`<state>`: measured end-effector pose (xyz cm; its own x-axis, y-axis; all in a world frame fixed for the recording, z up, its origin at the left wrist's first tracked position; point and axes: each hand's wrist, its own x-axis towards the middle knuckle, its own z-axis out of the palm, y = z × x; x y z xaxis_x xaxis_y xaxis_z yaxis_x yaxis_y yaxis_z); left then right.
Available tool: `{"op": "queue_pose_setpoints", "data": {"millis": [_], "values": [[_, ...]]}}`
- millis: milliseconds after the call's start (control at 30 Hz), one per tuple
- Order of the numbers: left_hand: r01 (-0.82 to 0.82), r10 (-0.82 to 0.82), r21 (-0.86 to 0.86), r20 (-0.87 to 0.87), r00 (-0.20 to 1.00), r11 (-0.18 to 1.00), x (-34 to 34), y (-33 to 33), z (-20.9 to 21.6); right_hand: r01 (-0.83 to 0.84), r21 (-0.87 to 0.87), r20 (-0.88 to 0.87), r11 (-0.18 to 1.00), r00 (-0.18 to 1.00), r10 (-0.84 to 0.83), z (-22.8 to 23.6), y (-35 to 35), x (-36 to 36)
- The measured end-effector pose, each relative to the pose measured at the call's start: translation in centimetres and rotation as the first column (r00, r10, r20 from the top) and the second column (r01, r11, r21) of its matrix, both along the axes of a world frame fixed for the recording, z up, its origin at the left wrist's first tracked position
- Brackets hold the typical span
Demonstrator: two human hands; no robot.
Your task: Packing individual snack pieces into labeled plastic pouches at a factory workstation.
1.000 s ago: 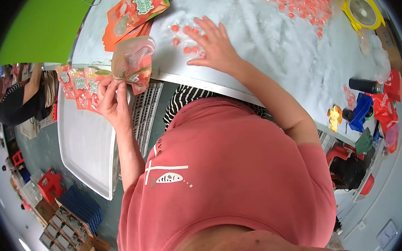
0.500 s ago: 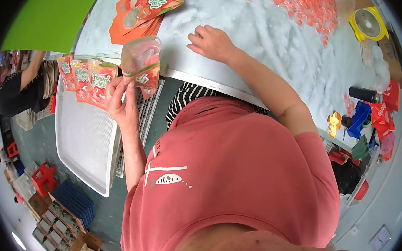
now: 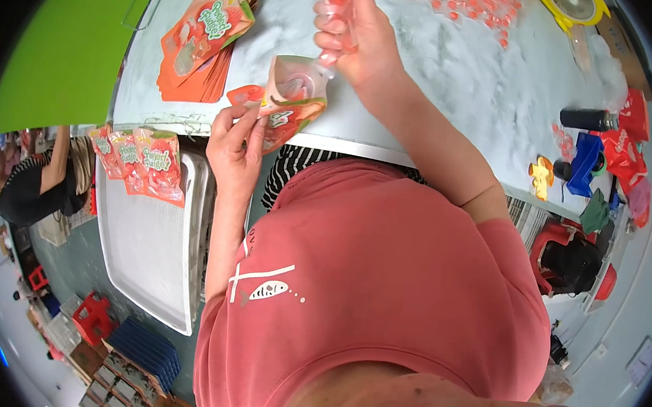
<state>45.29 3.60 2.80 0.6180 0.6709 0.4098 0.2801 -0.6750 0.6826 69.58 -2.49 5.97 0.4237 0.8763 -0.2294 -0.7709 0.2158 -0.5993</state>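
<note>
My left hand pinches the lower left side of an orange printed stand-up pouch. The pouch tilts over the table's front edge, its mouth gaping toward my right hand. Closed around several red candies in clear wrappers, my right hand hangs just above and beyond that mouth. One wrapper's end reaches down close to the pouch rim; whether it touches I cannot tell. A stack of flat orange pouches lies on the table, left of both hands.
Loose red candies spread over the white table at the back. Several filled pouches stand on a white tray to the left. A yellow scale and a black bottle sit at right. Another person works far left.
My left hand has brought the pouch rightward, over the table edge. My right hand, earlier with no candies visible in it, now grips wrapped candies near the pouch mouth. The whole view has shifted slightly.
</note>
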Motion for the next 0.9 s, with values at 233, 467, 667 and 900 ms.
{"op": "queue_pose_setpoints", "data": {"millis": [233,467,667,900], "values": [[0.083,-0.089,0.122,0.043,0.995,0.989,4.3,-1.4,0.7,0.201,0.18,0.315,0.963,0.916,-0.25,0.3,-0.5,-1.6],[0.079,-0.086,0.08,0.091,0.992,0.994,5.2,-1.9,0.1,0.217,0.045,0.713,0.975,0.677,-0.184,-0.3,-3.7,-1.3],[0.142,-0.148,0.066,0.099,0.984,0.988,5.8,-2.4,-0.8,0.22,-0.034,0.931,0.975,0.363,-0.049,-0.3,-4.4,-0.6],[0.158,-0.166,0.066,0.137,0.977,0.985,6.1,-2.5,-1.7,0.313,-0.138,0.99,0.94,0.065,0.124,-0.6,-2.8,1.6]]}}
